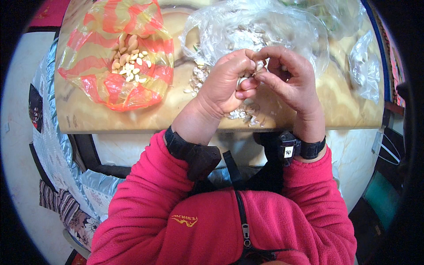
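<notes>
My left hand (226, 83) is curled closed around garlic, with a pale bit showing between its fingers. Against it, my right hand (295, 81) pinches a whitish garlic clove (259, 66) between thumb and forefinger. Both hands meet over the near half of the table, and the fingers partly hide what they hold. Papery garlic skins (245, 114) lie scattered under and beside them. To the left, peeled garlic cloves (132, 59) rest in a heap on a red-and-yellow striped plastic bag (95, 90).
Beyond my hands, a crumpled clear plastic bag (282, 31) holds whitish pieces and skins. Another clear bag (364, 70) sits at the table's right edge, and one with something green (331, 11) at the far right. The marbled table's near edge (145, 128) runs before my body.
</notes>
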Available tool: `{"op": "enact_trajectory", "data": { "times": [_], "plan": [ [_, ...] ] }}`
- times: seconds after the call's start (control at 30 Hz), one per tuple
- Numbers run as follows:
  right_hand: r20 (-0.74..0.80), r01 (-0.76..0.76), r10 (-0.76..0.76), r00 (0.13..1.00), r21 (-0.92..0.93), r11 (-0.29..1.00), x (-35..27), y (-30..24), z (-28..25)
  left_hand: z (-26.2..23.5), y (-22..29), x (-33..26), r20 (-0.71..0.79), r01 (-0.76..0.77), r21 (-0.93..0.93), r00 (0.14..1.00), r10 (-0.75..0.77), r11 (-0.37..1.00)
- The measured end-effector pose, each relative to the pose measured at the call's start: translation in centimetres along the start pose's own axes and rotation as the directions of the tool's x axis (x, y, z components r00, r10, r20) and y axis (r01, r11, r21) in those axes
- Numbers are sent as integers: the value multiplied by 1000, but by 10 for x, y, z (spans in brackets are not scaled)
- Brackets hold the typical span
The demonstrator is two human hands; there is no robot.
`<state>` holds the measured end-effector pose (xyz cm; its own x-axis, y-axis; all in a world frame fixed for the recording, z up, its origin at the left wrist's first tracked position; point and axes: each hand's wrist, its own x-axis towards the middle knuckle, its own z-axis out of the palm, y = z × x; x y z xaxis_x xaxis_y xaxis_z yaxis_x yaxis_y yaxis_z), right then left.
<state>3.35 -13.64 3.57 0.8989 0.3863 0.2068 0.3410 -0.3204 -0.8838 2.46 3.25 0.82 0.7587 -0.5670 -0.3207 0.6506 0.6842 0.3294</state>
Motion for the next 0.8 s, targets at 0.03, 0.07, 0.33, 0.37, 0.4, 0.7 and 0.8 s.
{"op": "enact_trajectory", "data": {
  "times": [0.03,0.07,0.33,0.37,0.4,0.7,0.8],
  "plan": [
    [42,-39,39,998,-10,999,-1,-1,-2,0,0,0,12,11,-10,1000,-11,1000],
    [11,-61,60,998,32,998,-1,0,-1,-1,0,1,23,20,-23,1000,-19,1000],
    [-269,12,23,963,126,992,7,4,17,6,0,-1,69,34,113,997,-42,993],
    [-279,-67,143,950,265,962,6,3,20,6,1,-2,82,29,113,996,-38,993],
    [-274,-150,275,922,401,904,5,2,22,5,2,-3,96,28,113,995,-39,993],
    [-214,-173,455,864,724,668,9,0,26,-2,9,-6,-36,-103,55,994,105,993],
    [-237,-229,427,873,573,787,8,0,28,-5,11,-4,-20,-153,71,988,154,986]
  ]
}}
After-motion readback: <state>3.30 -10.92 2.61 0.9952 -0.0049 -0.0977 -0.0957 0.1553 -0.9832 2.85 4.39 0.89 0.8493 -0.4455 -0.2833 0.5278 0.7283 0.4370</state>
